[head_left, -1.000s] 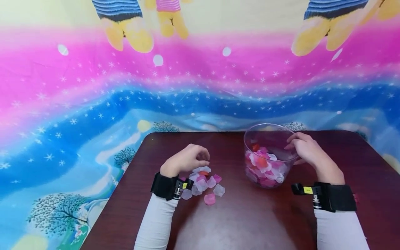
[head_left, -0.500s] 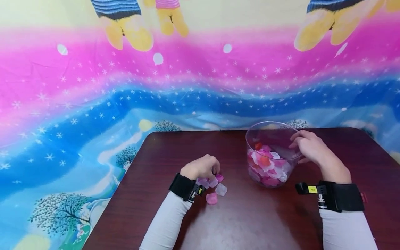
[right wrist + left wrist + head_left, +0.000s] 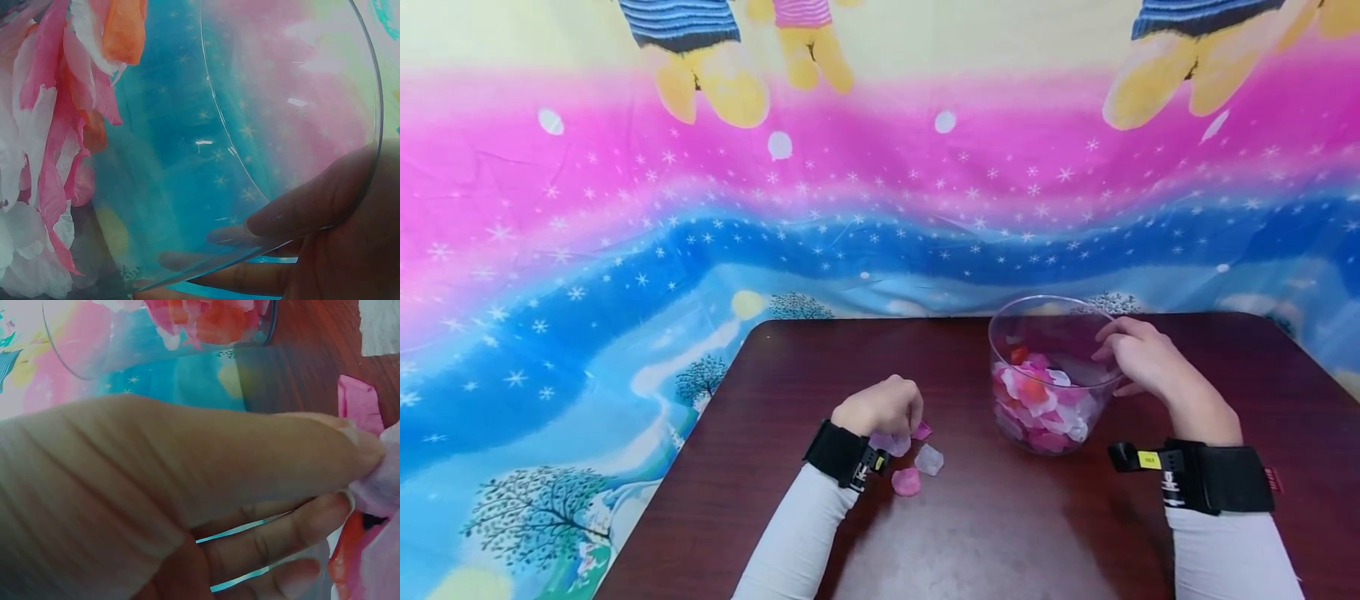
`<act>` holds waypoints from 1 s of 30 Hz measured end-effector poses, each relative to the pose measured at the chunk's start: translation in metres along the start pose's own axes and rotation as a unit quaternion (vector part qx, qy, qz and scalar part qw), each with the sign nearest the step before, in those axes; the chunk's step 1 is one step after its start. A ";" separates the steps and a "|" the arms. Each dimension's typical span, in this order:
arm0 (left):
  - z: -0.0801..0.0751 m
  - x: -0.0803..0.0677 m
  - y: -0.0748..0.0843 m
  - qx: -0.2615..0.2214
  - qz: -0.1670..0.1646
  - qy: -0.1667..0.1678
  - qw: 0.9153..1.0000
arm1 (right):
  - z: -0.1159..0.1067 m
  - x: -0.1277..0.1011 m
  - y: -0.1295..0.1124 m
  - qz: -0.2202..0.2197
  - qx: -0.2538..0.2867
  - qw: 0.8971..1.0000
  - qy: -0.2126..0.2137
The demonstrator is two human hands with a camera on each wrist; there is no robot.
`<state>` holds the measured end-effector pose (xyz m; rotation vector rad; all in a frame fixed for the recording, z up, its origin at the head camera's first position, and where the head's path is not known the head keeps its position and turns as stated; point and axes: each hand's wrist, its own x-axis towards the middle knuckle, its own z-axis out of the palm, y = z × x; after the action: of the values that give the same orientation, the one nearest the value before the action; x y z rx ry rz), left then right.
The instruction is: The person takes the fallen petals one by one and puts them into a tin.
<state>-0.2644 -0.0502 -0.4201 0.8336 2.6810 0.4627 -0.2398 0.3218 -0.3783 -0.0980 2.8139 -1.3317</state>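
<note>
My left hand (image 3: 883, 407) is low over a small pile of fabric flower petals (image 3: 891, 444), its fingers bent downward. In the left wrist view the thumb and fingers of the left hand (image 3: 269, 462) close on several petals (image 3: 381, 481) in white, pink and orange. My right hand (image 3: 1153, 358) grips the right side of a clear plastic tub (image 3: 1052, 333), which stands upright on the table. Thumb and fingers lie on opposite sides of its wall, near the rim (image 3: 380, 100). Pink, white and orange petals (image 3: 47, 125) are heaped inside the tub.
A pink petal (image 3: 906, 481) and a whitish petal (image 3: 929, 459) lie apart from the pile on the dark wooden table (image 3: 985, 533). Behind the table's far edge hangs a colourful printed cloth (image 3: 880, 200).
My left hand has come down and to the right onto the petal pile, covering much of it. The right hand keeps its hold on the tub, which has hardly moved.
</note>
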 end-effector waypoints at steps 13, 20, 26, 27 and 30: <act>-0.019 -0.012 -0.007 -0.005 -0.051 -0.006 0.999 | -0.001 0.002 -0.004 -0.002 0.003 1.000 -0.005; -0.007 -0.012 -0.010 0.003 -0.050 -0.034 0.998 | 0.004 -0.004 0.004 0.006 0.013 1.000 -0.017; -0.014 -0.010 -0.010 0.017 -0.016 -0.025 0.999 | 0.001 -0.001 0.001 -0.002 0.009 1.000 -0.007; -0.014 -0.010 -0.009 0.014 -0.013 -0.022 1.000 | 0.000 -0.001 0.001 -0.003 0.009 1.000 -0.007; -0.013 -0.007 -0.006 -0.002 -0.005 -0.025 1.000 | -0.003 0.000 0.000 0.000 0.010 1.000 -0.013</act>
<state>-0.2670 -0.0618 -0.4097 0.8203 2.6353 0.4393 -0.2400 0.3240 -0.3768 -0.1144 2.7796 -1.3476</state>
